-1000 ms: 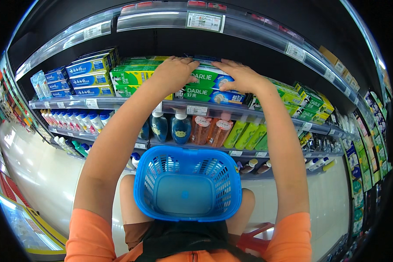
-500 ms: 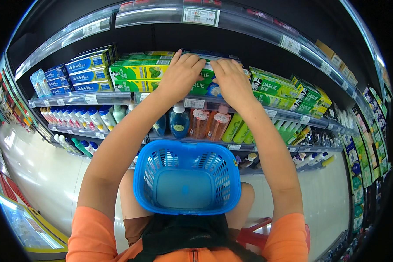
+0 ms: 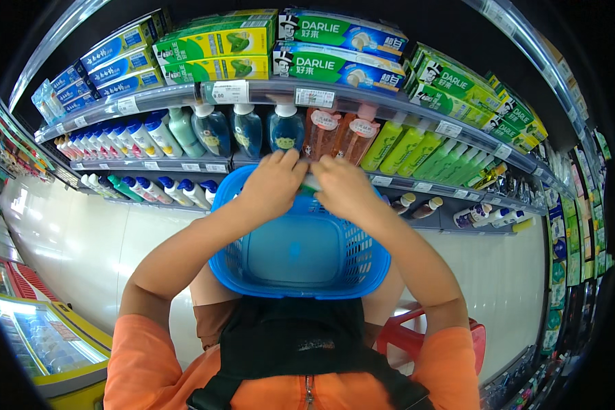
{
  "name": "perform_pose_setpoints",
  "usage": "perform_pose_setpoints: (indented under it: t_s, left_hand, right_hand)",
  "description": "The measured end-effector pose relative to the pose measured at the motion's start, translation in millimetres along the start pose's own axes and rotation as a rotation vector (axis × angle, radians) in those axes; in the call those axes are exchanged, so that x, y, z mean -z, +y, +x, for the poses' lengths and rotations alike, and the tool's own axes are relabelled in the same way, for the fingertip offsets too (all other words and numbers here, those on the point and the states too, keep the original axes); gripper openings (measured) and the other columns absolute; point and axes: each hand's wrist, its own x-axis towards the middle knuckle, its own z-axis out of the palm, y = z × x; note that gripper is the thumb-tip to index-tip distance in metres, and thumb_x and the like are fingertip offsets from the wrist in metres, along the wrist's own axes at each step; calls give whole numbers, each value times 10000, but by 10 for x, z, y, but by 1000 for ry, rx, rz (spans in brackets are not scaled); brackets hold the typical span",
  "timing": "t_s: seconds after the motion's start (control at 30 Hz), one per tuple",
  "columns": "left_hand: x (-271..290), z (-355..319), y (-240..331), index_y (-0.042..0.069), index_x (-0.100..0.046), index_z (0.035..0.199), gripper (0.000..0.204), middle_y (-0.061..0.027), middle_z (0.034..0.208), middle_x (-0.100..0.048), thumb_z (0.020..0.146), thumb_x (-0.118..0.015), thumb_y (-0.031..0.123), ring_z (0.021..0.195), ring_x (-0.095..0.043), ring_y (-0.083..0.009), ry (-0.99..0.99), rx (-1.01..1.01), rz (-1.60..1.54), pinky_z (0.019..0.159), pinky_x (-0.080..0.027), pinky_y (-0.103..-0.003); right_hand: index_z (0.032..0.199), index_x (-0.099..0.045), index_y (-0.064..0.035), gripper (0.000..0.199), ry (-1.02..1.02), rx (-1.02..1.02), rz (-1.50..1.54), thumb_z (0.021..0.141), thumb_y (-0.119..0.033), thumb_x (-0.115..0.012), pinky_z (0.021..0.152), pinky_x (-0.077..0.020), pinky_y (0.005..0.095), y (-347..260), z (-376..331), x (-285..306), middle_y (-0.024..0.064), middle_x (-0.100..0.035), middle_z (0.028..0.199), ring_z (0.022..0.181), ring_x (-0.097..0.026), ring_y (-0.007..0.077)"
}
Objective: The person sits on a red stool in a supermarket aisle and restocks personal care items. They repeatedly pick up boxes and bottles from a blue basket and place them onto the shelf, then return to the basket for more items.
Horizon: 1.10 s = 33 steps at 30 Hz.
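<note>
While both our arms stretch toward a shop shelf [image 3: 171,98], our left hand [image 3: 275,183] and right hand [image 3: 342,183] meet above the far side of a blue basket [image 3: 299,295]. Our grip is closed on a pack [image 3: 311,182], the fingers of both hands curled about it; only a green and white sliver shows between them, and we cannot tell its full shape. Seen from above, the pack is at the basket's far rim, and we cannot tell whether it touches the plastic. The basket itself sits over our lap, between our knees and the goods. Ahead of us, blue cartons [image 3: 123,65] are stacked at left, with yellow and green cartons [image 3: 219,42] beside them and blue and green cartons [image 3: 345,66] near the middle. Below these we see blue bottles [image 3: 285,130], pink bottles [image 3: 320,137] and green bottles [image 3: 384,145] in a row, with white bottles [image 3: 162,137] farther left. Price tags [image 3: 314,98] line the shelf edge. Our orange sleeves [image 3: 143,352] frame the foreground, a red stool [image 3: 398,331] shows near our right arm, and a yellow-trimmed display case [image 3: 48,335] stands well apart on our left, across the glossy floor [image 3: 75,232]
</note>
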Motion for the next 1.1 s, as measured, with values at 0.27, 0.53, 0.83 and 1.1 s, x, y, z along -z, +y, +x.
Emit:
perform_pose_setpoints:
  t_s: [0.27, 0.53, 0.83, 1.1]
  left_hand:
    - [-1753, -550, -379, 63, -628, 1071, 266, -121, 1145, -586, 808, -656, 85, 1088, -621, -316, -603, 272, 99, 892, -534, -443]
    - [-2423, -817, -484, 61, -600, 1148, 343, -122, 1195, -567, 815, -673, 101, 1139, -592, -312, -553, 285, 70, 893, -530, -443]
    - [-2476, -820, -546, 52, -588, 1150, 305, -148, 1221, -547, 853, -633, 104, 1124, -592, -347, -638, 257, 41, 918, -507, -471]
    - [-2490, -804, -530, 80, -568, 1185, 262, -153, 1256, -516, 937, -536, 157, 1185, -562, -353, -652, 295, -20, 983, -457, -560]
  right_hand:
    - [1062, -660, -1, 278, -367, -79, 97, 786, -34, -650, 838, -571, 457, 251, -71, -2095, 175, -649, 1099, 1020, -660, 355]
    - [1041, -652, -12, 284, -377, -103, 12, 767, -73, -692, 852, -568, 440, 354, -171, -2744, 133, -646, 1075, 1019, -657, 323]
    - [1009, -675, -32, 191, -265, -104, -69, 831, -78, -625, 838, -562, 429, 343, -257, -3022, 108, -638, 1047, 1027, -650, 289]
    - [1041, -636, -43, 200, -222, -120, -117, 851, -99, -607, 872, -516, 434, 368, -362, -3105, 93, -619, 1019, 1005, -636, 285]
